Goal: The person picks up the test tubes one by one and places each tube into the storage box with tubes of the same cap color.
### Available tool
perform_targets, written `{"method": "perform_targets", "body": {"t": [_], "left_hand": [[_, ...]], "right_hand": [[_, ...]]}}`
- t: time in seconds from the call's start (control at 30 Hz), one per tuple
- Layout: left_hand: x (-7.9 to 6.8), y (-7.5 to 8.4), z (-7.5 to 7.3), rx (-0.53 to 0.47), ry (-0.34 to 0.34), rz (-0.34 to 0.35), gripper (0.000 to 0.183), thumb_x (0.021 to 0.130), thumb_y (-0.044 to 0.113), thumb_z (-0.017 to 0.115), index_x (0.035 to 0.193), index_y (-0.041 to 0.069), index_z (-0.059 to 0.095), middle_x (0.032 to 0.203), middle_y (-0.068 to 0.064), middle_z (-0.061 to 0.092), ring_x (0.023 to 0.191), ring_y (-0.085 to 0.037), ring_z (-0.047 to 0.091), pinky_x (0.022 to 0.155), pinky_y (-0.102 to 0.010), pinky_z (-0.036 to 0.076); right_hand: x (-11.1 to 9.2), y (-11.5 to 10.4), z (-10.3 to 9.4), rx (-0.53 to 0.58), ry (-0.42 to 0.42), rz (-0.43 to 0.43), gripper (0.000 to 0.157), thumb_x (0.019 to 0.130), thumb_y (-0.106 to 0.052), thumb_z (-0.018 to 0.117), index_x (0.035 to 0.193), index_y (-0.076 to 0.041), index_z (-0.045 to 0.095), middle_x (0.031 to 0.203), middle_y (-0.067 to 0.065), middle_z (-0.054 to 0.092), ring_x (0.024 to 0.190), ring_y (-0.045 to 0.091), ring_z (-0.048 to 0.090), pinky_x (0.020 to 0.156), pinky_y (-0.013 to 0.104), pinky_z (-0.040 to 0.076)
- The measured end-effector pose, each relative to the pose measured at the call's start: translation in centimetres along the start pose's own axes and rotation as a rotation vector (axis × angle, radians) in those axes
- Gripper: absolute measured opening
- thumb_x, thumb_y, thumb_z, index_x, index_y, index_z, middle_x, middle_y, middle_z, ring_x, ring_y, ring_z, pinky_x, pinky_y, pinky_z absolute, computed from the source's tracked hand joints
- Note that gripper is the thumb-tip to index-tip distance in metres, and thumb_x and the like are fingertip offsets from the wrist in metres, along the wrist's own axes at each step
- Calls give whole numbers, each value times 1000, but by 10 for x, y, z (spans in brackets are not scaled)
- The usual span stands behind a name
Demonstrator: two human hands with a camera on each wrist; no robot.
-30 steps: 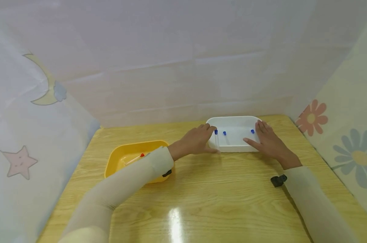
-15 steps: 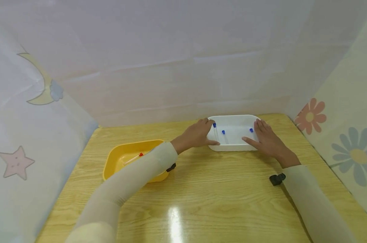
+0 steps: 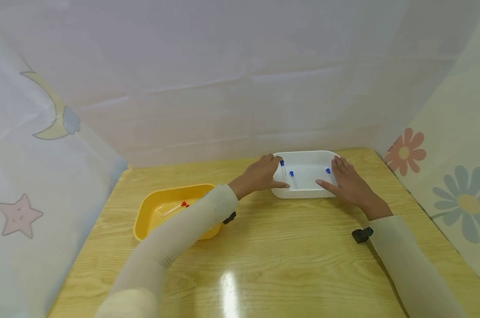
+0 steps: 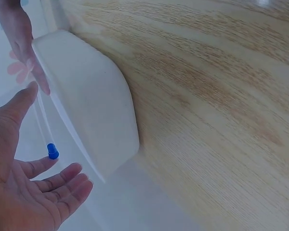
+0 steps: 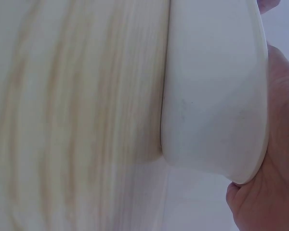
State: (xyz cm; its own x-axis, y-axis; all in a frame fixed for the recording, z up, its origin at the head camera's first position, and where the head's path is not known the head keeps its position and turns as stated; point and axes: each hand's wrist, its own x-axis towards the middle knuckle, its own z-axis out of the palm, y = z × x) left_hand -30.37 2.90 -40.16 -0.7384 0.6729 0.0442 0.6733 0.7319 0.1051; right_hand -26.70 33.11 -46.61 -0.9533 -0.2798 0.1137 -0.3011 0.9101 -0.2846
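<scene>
My left hand (image 3: 260, 174) pinches a clear tube (image 4: 44, 115) with a blue cap (image 4: 52, 151), thumb at one end and index finger at the cap. The other fingers of that hand are loosely bent and hold nothing. The tube is over the left end of a white tray (image 3: 303, 193). Two more blue-capped tubes lie inside, their caps (image 3: 291, 173) easier to see than their clear bodies. My right hand (image 3: 349, 185) rests on the tray's right end with extended fingers, its thumb spread along the front rim. In the right wrist view, the tray wall (image 5: 212, 86) hides part of that hand.
A yellow tray (image 3: 141, 221) stands to the left on the wooden table (image 3: 287, 256), partly covered by my left sleeve (image 3: 184, 234). Red-capped clear tubes (image 3: 174, 209) lie in it. A pale cloth wall (image 3: 208, 119) rises behind the table.
My left hand has moved slightly away from me with the tube, which crossed the white tray's front rim and is now within its outline. The right hand stays on the tray's right end.
</scene>
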Motion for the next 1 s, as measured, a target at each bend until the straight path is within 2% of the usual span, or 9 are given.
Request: {"method": "perform_targets", "body": {"t": [0.3, 0.6, 0.83, 1.0], "left_hand": [[10, 6, 7, -16, -22, -3, 92, 79, 64, 61, 144, 6, 32, 133, -12, 46, 115, -22, 48, 86, -33, 50], [23, 6, 16, -30, -9, -25, 92, 78, 61, 65, 144, 6, 33, 134, -11, 47, 118, -21, 47, 93, -31, 45], [28, 8, 24, -63, -10, -39, 91, 77, 60, 67, 143, 6, 35, 132, -10, 47, 114, -19, 48, 85, -32, 50], [31, 7, 26, -70, 2, -44, 88, 77, 58, 69, 140, 5, 38, 130, -11, 48, 112, -19, 48, 84, -32, 50]], "right_hand": [[-3, 0, -1, -1, -3, 14, 99, 91, -63, 41, 146, 9, 1, 154, 24, -6, 142, 37, -7, 112, 53, -2], [-2, 3, 1, 4, -1, 11, 99, 92, -63, 41, 146, 9, 1, 154, 24, -8, 141, 36, -9, 112, 51, -4], [0, 4, 5, -3, 5, 2, 99, 91, -63, 41, 146, 8, 0, 154, 24, -6, 142, 37, -6, 112, 51, -3], [1, 5, 5, 2, 10, -1, 98, 92, -63, 40, 147, 8, 0, 154, 23, -7, 142, 37, -7, 112, 51, -4]]}}
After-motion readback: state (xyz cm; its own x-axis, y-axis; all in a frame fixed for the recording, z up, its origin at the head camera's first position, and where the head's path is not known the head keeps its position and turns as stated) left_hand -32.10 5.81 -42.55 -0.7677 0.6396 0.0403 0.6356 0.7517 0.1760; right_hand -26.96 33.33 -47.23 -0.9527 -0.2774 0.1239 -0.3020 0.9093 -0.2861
